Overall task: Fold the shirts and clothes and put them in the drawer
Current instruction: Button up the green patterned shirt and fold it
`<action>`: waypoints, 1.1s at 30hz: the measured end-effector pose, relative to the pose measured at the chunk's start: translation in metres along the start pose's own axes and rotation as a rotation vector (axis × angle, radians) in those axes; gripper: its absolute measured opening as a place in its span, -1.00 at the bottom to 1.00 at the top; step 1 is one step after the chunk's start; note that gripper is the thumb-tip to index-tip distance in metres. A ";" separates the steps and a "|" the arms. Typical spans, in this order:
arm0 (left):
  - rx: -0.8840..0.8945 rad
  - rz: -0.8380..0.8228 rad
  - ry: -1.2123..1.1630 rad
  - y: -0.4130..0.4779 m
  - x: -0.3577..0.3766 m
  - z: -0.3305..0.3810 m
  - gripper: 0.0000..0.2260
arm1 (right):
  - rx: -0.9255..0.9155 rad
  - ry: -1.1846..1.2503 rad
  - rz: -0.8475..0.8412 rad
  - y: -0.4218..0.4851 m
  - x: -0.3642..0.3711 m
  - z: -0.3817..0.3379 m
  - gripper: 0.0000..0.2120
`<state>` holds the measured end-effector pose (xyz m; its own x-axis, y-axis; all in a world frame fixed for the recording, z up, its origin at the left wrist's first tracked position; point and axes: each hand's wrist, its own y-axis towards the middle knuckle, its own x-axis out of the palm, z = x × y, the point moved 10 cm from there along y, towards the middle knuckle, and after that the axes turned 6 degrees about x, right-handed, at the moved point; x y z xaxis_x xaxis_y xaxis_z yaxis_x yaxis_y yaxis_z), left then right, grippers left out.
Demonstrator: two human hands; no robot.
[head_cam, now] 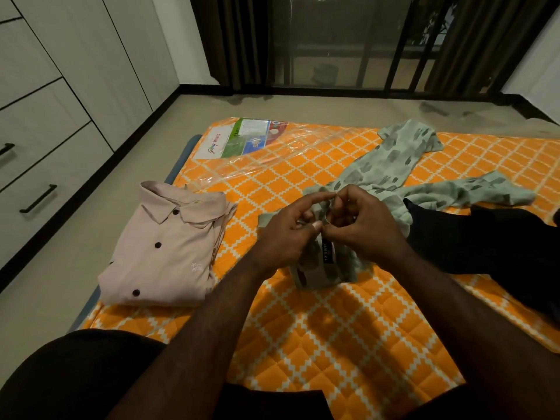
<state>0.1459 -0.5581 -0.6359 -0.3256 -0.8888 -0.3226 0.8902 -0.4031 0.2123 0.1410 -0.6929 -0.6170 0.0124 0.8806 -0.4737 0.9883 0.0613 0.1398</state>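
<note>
White cabinet drawers (45,122) with dark handles line the left wall; beige floor (188,116) runs to a far barred window (342,40) flanked by dark curtains (236,37).

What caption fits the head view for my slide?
Both hands, left hand and right hand, pinch the collar of a green patterned shirt on an orange mattress, beside a folded beige shirt.

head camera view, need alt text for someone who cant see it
Both hands, left and right, pinch the collar of a crumpled green patterned shirt on an orange quilted mattress. A folded beige button-up shirt lies to the left, a dark garment to the right, and closed white drawers stand at far left.
</note>
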 end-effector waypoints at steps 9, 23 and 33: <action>0.189 -0.093 0.231 0.000 0.005 0.015 -0.57 | -0.135 -0.074 0.027 -0.004 0.000 -0.018 -0.73; 0.061 0.232 0.417 0.001 -0.015 -0.003 -0.95 | -0.123 -0.207 0.171 -0.003 -0.003 -0.004 -0.73; 0.070 0.206 0.476 0.000 -0.013 -0.001 -0.83 | -0.145 -0.188 0.177 -0.011 0.005 -0.012 -0.74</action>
<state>0.1505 -0.5467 -0.6328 0.0498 -0.7600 -0.6481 0.8919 -0.2582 0.3713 0.1280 -0.6832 -0.6108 0.2241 0.7820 -0.5816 0.9363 -0.0071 0.3512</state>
